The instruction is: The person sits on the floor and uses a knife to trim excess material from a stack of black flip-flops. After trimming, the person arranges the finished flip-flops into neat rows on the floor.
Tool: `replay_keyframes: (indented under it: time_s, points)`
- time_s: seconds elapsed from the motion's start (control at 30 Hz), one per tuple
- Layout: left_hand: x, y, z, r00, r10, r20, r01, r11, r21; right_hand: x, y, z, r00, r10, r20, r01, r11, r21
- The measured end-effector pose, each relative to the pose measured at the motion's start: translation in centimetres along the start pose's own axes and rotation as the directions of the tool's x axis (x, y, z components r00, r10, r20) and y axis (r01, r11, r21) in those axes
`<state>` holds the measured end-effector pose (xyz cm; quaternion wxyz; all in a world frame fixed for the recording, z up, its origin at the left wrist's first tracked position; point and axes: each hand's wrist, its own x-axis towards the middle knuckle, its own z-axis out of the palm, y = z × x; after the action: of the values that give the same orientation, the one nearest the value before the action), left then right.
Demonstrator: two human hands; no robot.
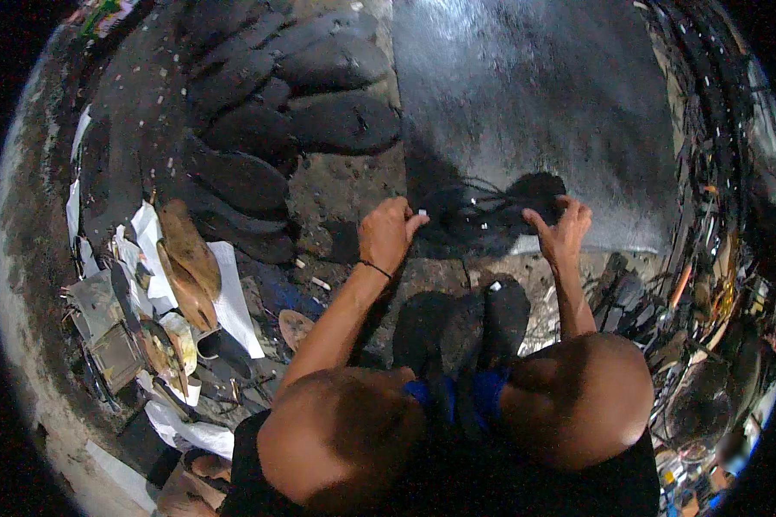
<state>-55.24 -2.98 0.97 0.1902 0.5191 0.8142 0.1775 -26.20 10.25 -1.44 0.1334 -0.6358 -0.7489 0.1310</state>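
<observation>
A black sandal [466, 205] with thin looping straps lies sideways in front of me, on the near edge of the dark sheet. My left hand [386, 231], with a dark band at its wrist, pinches the sandal's left end between thumb and fingers. At the other end, my right hand [564, 231] has its thumb and fingers around the edge of the rounded black part. Black on black, the sandal's outline blurs into the sheet. Below it, between my bent knees, two dark elongated shapes [424, 326] stand side by side; I cannot tell what they are.
Several black shoe soles [347, 121] overlap at the far left. A broad shiny black sheet [543, 95] spreads ahead. Brown foot-shaped forms [190, 263] lie among white paper scraps [234, 297] on my left. Dark offcuts and clutter [625, 297] crowd the right side.
</observation>
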Motion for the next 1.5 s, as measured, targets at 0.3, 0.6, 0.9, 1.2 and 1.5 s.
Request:
replay_keyframes:
  time_s: [0.3, 0.6, 0.9, 1.2, 1.5]
  points:
    - [8.4, -1.1, -10.4, 0.904, 0.261, -0.338, -0.174, 0.948, 0.264, 2.3, -3.9, -2.4, 0.950, -0.312, 0.022, 0.301, 0.930, 0.209]
    - [-2.7, -12.1, -12.3, 0.738, -0.237, -0.631, 0.196, 0.971, -0.136, 3.7, -18.0, -4.7, 0.726, -0.670, 0.156, 0.555, 0.704, 0.442]
    - [-1.1, 3.4, -21.1, 0.750, 0.438, -0.495, -0.347, 0.898, 0.269, 5.5, -27.0, -11.4, 0.445, -0.887, -0.121, 0.801, 0.335, 0.496]
    - [6.7, 2.0, -8.7, 0.997, -0.043, 0.057, 0.072, 0.582, -0.810, 7.9, -9.7, -7.8, 0.939, -0.068, 0.336, -0.306, 0.275, 0.912]
    - [6.3, 0.0, 0.7, 0.966, -0.259, -0.015, 0.201, 0.784, -0.588, 4.3, -2.3, 0.8, 0.945, 0.191, 0.264, -0.326, 0.522, 0.788]
